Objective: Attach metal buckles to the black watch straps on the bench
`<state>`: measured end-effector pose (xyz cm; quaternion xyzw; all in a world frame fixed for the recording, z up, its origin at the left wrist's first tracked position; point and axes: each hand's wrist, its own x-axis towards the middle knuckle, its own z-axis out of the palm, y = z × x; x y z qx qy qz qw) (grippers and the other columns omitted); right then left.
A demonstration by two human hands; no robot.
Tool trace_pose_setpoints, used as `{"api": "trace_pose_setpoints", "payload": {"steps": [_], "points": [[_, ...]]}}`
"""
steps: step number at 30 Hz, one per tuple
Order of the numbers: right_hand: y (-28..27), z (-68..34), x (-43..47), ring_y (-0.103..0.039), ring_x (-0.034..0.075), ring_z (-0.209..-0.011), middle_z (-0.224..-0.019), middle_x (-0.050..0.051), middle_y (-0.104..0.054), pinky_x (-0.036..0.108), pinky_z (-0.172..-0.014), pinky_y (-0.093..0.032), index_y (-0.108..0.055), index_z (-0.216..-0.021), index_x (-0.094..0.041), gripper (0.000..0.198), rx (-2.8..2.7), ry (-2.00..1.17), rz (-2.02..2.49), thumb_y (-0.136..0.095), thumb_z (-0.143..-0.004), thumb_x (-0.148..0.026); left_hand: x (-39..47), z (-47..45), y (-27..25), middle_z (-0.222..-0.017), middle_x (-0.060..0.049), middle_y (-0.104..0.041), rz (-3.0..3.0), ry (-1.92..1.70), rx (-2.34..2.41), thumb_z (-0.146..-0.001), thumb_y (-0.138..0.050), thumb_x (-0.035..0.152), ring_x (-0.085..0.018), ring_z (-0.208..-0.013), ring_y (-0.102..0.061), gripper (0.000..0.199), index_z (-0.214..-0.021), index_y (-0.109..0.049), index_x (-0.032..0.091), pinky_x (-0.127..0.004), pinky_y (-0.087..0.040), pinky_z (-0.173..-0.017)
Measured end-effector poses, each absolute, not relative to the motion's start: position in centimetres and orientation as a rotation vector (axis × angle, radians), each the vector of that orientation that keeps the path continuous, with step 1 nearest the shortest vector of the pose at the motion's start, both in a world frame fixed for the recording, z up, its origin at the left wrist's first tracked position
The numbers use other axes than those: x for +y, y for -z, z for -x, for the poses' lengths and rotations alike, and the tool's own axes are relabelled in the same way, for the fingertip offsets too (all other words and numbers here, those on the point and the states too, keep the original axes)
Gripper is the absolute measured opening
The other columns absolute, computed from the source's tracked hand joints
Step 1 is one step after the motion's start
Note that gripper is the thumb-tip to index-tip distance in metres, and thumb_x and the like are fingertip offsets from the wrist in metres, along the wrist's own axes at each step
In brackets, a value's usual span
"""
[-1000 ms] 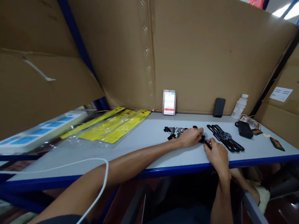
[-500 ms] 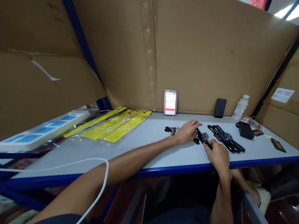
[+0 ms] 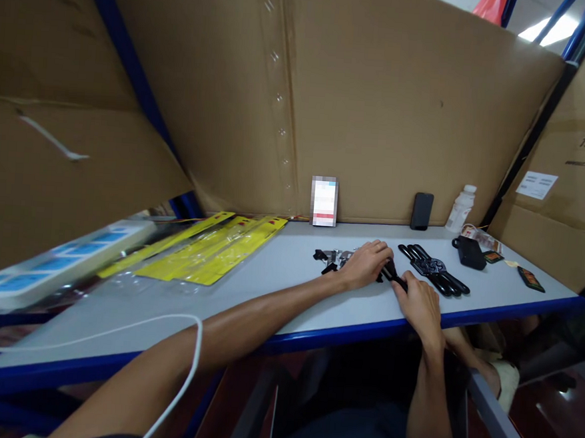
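A long black tool (image 3: 393, 274) with slim ends is held slanted low over the table between both hands; its exact kind does not show. My left hand (image 3: 367, 264) is closed around its far end, with the fingers hiding that part. At the near end, the fingers and thumb of my right hand (image 3: 419, 302) grip it. Several metal parts with black ends (image 3: 330, 258) lie just left of and partly behind my left hand. Beside my right hand, several black pieces with long handles and round patterned middles (image 3: 433, 265) rest in a fanned row.
Yellow cards with clear plastic packs (image 3: 240, 252) and a white box with blue labels (image 3: 63, 263) lie left. A lit phone (image 3: 324, 201), a dark phone (image 3: 422, 211) and a bottle (image 3: 460, 209) stand behind. A black case (image 3: 470, 253) is right. A white cable (image 3: 197, 346) crosses my left arm.
The camera view has swung slightly right. The black tool has turned in my hands, so its grey flat middle no longer faces the camera. Both hands still hold it.
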<state>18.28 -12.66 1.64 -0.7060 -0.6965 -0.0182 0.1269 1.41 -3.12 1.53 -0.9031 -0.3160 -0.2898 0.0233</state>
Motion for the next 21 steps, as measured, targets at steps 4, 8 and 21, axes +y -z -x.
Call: {"api": "trace_pose_setpoints", "payload": {"steps": [4,8,21], "points": [[-1.5,-18.3,-12.7,-0.072,0.024,-0.096,-0.105,0.011,-0.077,0.029,-0.072,-0.037,-0.061,-0.118,-0.02,0.028,-1.951,0.058,2.051,-0.044,-0.106,-0.038,-2.9,-1.3,-1.2,-0.111,-0.009,-0.063,2.722,1.202,-1.105,-0.103,-0.039,0.019,-0.022,-0.104,-0.058,0.021,-0.108,-0.06,0.02,-0.036,-0.049,-0.095],[-1.2,-18.9,-12.3,-0.07,0.024,-0.092,-0.099,0.011,-0.077,0.029,-0.072,-0.036,-0.064,-0.115,-0.02,0.028,-1.763,0.035,1.983,-0.044,-0.105,-0.037,-2.8,-1.1,-1.0,-0.11,-0.008,-0.062,2.731,1.29,-1.147,-0.103,-0.039,0.019,-0.021,-0.103,-0.059,0.022,-0.108,-0.061,0.021,-0.034,-0.05,-0.093],[-2.1,-32.5,-8.5,-0.066,0.033,-0.104,-0.114,0.02,-0.075,0.037,-0.078,-0.041,-0.075,-0.12,-0.017,0.045,-1.278,0.118,2.197,-0.046,-0.099,-0.044,-1.1,-2.0,0.2,-0.113,-0.007,-0.068,2.972,1.041,-1.112,-0.093,-0.046,0.007,-0.021,-0.103,-0.067,0.04,-0.123,-0.068,0.021,-0.034,-0.054,-0.093]]}}
